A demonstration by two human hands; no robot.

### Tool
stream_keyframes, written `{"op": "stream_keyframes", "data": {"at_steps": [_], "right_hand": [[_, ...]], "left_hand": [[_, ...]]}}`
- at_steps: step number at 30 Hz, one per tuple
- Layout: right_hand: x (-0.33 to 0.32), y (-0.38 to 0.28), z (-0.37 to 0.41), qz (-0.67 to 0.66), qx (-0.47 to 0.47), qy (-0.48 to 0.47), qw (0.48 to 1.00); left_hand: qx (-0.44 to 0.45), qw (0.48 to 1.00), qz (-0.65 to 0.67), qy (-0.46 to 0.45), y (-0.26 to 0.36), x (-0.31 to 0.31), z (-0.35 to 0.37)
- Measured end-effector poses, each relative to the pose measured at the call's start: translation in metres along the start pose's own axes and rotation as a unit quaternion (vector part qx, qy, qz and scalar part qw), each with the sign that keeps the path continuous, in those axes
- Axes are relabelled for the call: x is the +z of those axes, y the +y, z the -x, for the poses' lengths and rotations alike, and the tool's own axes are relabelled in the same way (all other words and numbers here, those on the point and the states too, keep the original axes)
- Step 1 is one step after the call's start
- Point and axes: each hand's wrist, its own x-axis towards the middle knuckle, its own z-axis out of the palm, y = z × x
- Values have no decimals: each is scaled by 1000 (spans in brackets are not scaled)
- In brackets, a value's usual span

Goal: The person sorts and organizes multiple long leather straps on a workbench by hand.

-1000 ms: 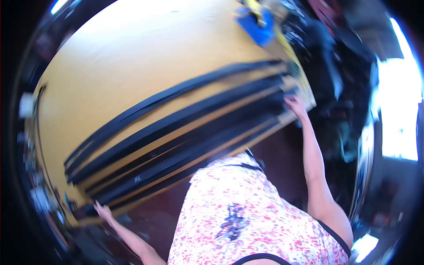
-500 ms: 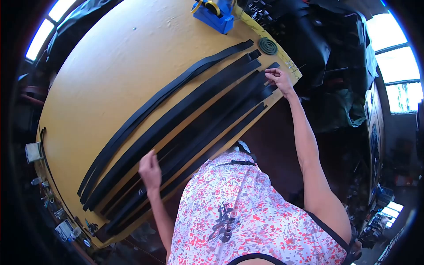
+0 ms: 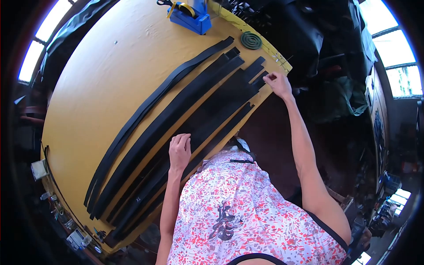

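Long black strips of flat material lie side by side across the yellow table (image 3: 88, 88). My right hand (image 3: 279, 85) pinches the right-hand end of one black strip (image 3: 256, 85) near the table's edge, thumb against fingertips. Further left, my left hand (image 3: 180, 151) is closed, with bent fingers at the wide black strip (image 3: 216, 104) in the near bundle; its fingertips seem to grip the edge. A narrower strip (image 3: 236, 119) lies closest to my body. Two more groups, a broad strip (image 3: 176, 106) and a thin curved pair (image 3: 154, 90), lie beyond my hands.
A blue tape dispenser (image 3: 190, 22) with yellow tape stands at the far edge. A green coil (image 3: 251, 40) lies near the yellow ruler-like border (image 3: 247, 26). Dark sheeting (image 3: 300, 39) hangs beyond the right edge. Small items and a white box (image 3: 39, 169) line the left edge.
My left hand has moved right and up along the strips onto the wide one. My right hand has shifted slightly down onto a strip end, whose neighbouring ends now show separated. The view has shifted a little.
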Motion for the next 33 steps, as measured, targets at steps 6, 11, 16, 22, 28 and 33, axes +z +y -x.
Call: {"op": "stream_keyframes", "data": {"at_steps": [6, 11, 16, 22, 28, 33], "right_hand": [[35, 24, 18, -167, 44, -39, 984], [26, 25, 24, -316, 110, -54, 941], [16, 27, 37, -392, 122, -98, 906], [13, 27, 54, -505, 162, -146, 835], [-32, 15, 64, -479, 169, -138, 850], [-48, 1, 64, -432, 113, -184, 875]], "left_hand": [[58, 998, -16, -5, 60, 44, -47], [11, 997, -64, -44, 77, 82, -67], [-82, 995, 22, -45, 77, 80, -69], [-91, 995, -22, -41, 84, 83, -68], [-85, 996, -23, -12, 81, 85, -64], [-54, 996, 8, -71, 132, 66, -68]]}}
